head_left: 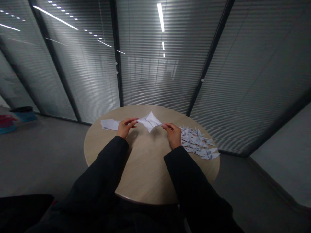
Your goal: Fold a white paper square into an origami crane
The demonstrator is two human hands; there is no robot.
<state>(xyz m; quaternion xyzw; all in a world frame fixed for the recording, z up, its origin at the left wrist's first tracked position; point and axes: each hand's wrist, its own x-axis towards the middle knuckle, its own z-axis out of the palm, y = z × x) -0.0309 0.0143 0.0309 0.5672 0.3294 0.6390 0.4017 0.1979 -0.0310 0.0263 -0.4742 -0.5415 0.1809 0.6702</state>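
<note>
The white paper (148,121) is marked with dark lines; the tabletop (147,171) (pale beige) is patterned with faint wood grain.

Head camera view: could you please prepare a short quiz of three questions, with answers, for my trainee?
1. True or false: only the left hand holds the creased white paper.
2. Where is the pile of pointed origami pieces on the wood-grain table?
A) Beside the left hand
B) Beside the right hand
C) Directly under the creased white paper
3. What lies on the table beside the left hand?

Key:
1. False; both hands hold it.
2. B
3. Flat white paper sheets.
</note>
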